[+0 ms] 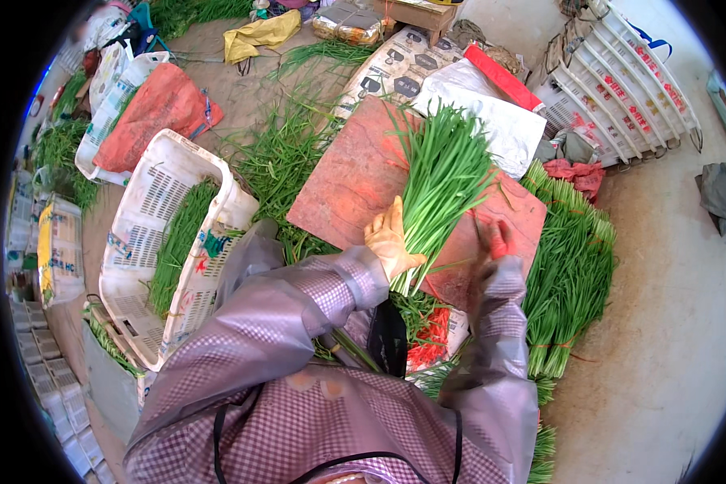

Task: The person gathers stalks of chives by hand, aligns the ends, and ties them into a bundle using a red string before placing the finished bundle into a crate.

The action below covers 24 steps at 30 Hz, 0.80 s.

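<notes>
A bunch of long green chive-like stalks [448,173] lies on a worn reddish board [339,181] in front of me, its pale cut ends toward me. My left hand [389,239], in a cream glove, rests against the lower stalks with its fingers stretched out and the thumb across them. Right of the bunch, over the board, is my right hand [498,239], its reddish fingers curled; what they hold, if anything, is too small to make out. A pile of red strips [431,339] lies below the board's near edge.
Tied green bunches [569,274] are stacked at the right. Loose stalks [278,161] cover the floor left of the board. A white plastic crate [149,202] with greens stands at the left. More crates [613,89] lean by the far-right wall. A white sack [492,121] lies behind the board.
</notes>
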Tool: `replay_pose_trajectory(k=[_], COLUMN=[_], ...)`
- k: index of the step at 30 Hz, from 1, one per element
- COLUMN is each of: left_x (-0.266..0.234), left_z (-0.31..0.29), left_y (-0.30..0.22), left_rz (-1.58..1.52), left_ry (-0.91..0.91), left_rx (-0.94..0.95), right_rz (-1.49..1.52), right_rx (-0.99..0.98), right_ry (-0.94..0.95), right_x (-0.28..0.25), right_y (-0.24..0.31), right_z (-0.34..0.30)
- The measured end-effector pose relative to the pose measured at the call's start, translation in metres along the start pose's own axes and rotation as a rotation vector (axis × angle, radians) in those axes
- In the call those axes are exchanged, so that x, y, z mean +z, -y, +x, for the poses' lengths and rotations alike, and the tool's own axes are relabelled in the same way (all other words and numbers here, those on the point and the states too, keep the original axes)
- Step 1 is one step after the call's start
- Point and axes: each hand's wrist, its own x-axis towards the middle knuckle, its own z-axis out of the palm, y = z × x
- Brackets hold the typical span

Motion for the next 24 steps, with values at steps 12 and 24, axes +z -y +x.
replay_pose_trajectory(k=[12, 24], left_x=[0.011, 0.013], left_z=[-0.002, 0.002], left_y=[0.008, 0.019], left_rz=[0.014, -0.03], left_ry=[-0.033, -0.014], left_rx=[-0.009, -0.033], right_rz=[-0.982, -1.463], right_rx=[-0.138, -0.218], right_ry=[0.238, 0.437], right_x=[0.088, 0.137], right_y=[0.061, 0.064], right_z=[-0.015, 0.009])
